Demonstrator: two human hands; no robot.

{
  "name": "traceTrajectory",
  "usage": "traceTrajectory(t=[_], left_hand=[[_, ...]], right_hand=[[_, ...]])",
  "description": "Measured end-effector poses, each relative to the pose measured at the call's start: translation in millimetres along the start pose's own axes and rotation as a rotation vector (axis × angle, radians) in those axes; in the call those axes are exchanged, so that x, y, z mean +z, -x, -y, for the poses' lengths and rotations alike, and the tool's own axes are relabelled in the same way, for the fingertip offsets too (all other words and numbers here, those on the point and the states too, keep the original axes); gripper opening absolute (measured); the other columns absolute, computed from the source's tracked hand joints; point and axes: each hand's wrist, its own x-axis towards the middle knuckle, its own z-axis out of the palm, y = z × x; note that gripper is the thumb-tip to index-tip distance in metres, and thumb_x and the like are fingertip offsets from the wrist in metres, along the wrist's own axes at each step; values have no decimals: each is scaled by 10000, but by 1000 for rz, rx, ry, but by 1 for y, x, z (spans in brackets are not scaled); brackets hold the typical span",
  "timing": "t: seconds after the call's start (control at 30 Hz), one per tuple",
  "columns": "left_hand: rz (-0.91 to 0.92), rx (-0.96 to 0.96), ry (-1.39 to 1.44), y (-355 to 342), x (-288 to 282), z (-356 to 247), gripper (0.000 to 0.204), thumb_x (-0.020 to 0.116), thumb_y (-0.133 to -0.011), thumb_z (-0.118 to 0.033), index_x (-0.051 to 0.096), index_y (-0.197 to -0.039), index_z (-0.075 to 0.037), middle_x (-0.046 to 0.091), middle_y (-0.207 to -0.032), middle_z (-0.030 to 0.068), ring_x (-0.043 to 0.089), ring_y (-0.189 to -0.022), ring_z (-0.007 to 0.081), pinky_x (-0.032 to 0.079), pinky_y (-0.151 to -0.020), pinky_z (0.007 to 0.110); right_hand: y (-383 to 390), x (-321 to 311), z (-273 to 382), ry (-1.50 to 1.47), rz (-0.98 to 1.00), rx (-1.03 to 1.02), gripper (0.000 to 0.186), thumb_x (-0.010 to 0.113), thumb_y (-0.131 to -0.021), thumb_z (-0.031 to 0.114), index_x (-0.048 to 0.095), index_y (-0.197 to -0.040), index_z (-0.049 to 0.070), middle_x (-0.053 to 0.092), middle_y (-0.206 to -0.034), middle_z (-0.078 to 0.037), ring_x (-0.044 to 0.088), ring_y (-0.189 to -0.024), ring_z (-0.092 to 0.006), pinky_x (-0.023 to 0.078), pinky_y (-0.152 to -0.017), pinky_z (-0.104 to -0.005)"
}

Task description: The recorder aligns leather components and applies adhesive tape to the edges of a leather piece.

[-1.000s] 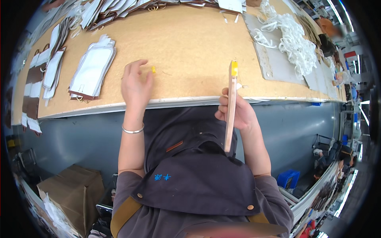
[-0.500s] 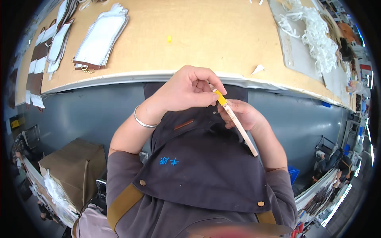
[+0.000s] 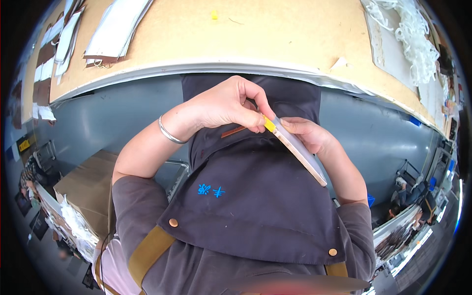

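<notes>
Above my dark apron point(image 3: 255, 196), a thin flat piece point(image 3: 304, 149) is held tilted, with a pale grey face and a light brown edge. A small strip of yellow tape point(image 3: 269, 124) sits on the edge at its upper end. My left hand point(image 3: 228, 105), with a silver bangle at its wrist, pinches that taped end between thumb and fingers. From the other side my right hand point(image 3: 310, 133) grips the flat piece, thumb on the pale face; its other fingers are partly hidden behind it.
The table's front edge point(image 3: 221, 68) runs just beyond my hands. On the table lie white pieces with brown ends point(image 3: 118, 32), a yellow scrap point(image 3: 214, 14), a white scrap point(image 3: 339, 62) and tangled white strips point(image 3: 415, 44). A brown covered box point(image 3: 86, 184) stands at left.
The flat piece has turned, so its pale grey face now shows beside the edge. My right thumb now lies on that face. The view has shifted, and the table sits higher in it.
</notes>
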Motion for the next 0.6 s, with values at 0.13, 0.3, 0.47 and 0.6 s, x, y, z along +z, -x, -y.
traceTrajectory(t=[0.13,0.3,0.47,0.6], left_hand=[[15,-100,-143,0,-2,5,87,651,-689,39,619,-768,23,632,-788,104,603,-616,107,468,-484,188],[31,-86,-99,-1,-5,7,91,644,-689,44,624,-776,26,638,-824,122,620,-625,115,460,-450,185],[37,-79,-86,-1,-4,5,109,644,-673,51,624,-778,30,639,-836,128,630,-637,124,469,-460,182],[11,-132,-208,-2,-5,5,103,645,-679,48,622,-779,36,641,-818,123,626,-630,120,466,-461,179]], right_hand=[[-2,4,-4,-3,4,48,421,601,-841,353,556,-1084,12,606,-948,-51,570,-793,-98,465,-694,-232],[-4,2,-8,-21,-2,31,436,607,-835,362,551,-1090,13,605,-948,-48,565,-799,-94,458,-709,-229],[-7,-1,-8,-37,40,35,419,603,-838,357,553,-1077,17,608,-936,-47,572,-789,-93,465,-702,-228],[-7,0,-9,-54,22,28,411,604,-838,355,556,-1072,21,610,-932,-45,576,-775,-89,471,-691,-228]])
